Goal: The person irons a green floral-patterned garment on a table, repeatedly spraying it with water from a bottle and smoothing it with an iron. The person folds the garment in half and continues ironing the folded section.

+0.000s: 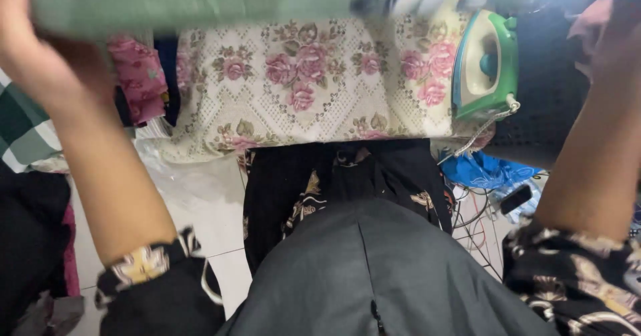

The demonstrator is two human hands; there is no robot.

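My left hand is raised at the top left, gripping the left end of a pale green cloth stretched across the top of the view. My right hand is raised at the top right edge, blurred and partly cut off; what it grips is not clear. The green cloth hangs above a cream floral-patterned ironing surface. A green and white iron rests on the right end of that surface.
Pink patterned cloth and a green checked cloth lie at the left. A blue cloth and cables sit on the right floor. White floor tiles show below.
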